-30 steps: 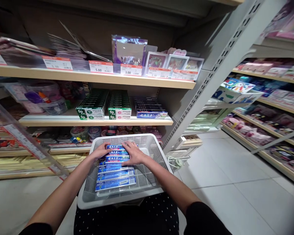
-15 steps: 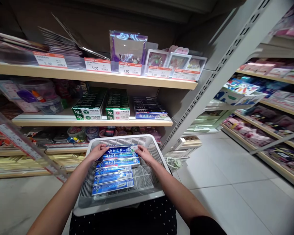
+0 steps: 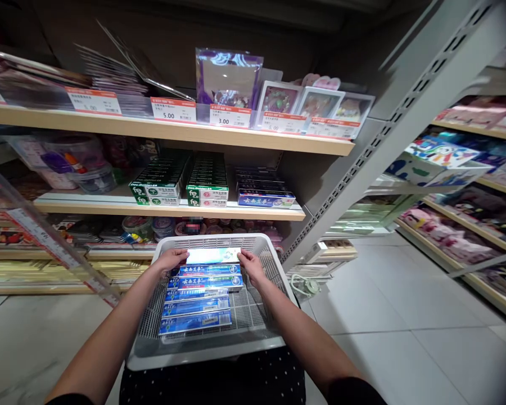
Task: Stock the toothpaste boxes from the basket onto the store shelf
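A toothpaste box [image 3: 213,256], its pale white-and-blue side facing me, is held lengthwise between both hands. My left hand [image 3: 172,260] pinches its left end, and my right hand [image 3: 250,265] grips the right end. Below it, several blue toothpaste boxes [image 3: 196,322] lie in rows inside a light grey plastic basket [image 3: 204,358] with a perforated bottom. The basket rests at my lap, against dark dotted clothing. Part of the bottom under the boxes is hidden.
Ahead, a shelf [image 3: 164,211] carries green-and-white toothpaste boxes [image 3: 206,194] and a stack of blue ones [image 3: 266,198]. Above it, a price-tagged shelf [image 3: 168,128] holds packaged goods. A grey slotted post [image 3: 388,140] slants up at the right. Tiled floor [image 3: 388,292] shows beyond the basket.
The held toothpaste box has been turned over lengthwise, from its blue lettered face to a pale side. Both hands stay at its ends. The view has shifted slightly.
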Demonstrator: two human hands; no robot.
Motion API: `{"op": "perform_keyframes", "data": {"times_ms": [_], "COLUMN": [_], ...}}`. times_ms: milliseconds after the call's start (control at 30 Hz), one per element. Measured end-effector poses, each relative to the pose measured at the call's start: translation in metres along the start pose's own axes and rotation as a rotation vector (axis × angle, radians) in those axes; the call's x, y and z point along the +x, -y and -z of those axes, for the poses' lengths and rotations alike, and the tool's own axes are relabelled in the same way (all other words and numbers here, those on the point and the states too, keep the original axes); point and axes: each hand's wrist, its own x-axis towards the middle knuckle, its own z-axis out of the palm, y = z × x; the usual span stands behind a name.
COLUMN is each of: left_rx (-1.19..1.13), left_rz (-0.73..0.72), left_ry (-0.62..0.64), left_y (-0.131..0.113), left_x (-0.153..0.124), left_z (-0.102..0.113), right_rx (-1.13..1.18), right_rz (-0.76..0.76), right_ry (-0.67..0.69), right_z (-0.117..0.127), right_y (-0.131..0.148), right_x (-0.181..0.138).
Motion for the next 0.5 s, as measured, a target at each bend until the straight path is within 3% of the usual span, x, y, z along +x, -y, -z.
{"op": "perform_keyframes", "data": {"times_ms": [267, 500], "left_rx": [0.063, 0.0], "left_rz": [-0.039, -0.036], "left_ry": [0.025, 0.029], "left_y": [-0.007, -0.014], "left_x": [0.003, -0.008], "left_z": [-0.007, -0.013], "right_rx": [0.067, 0.018], "right_rz": [-0.057, -0.014], "right_ry": [-0.035, -0.053], "right_z": [0.006, 0.002], "right_y": [-0.002, 0.001], "right_x": [-0.012, -0.01]}}
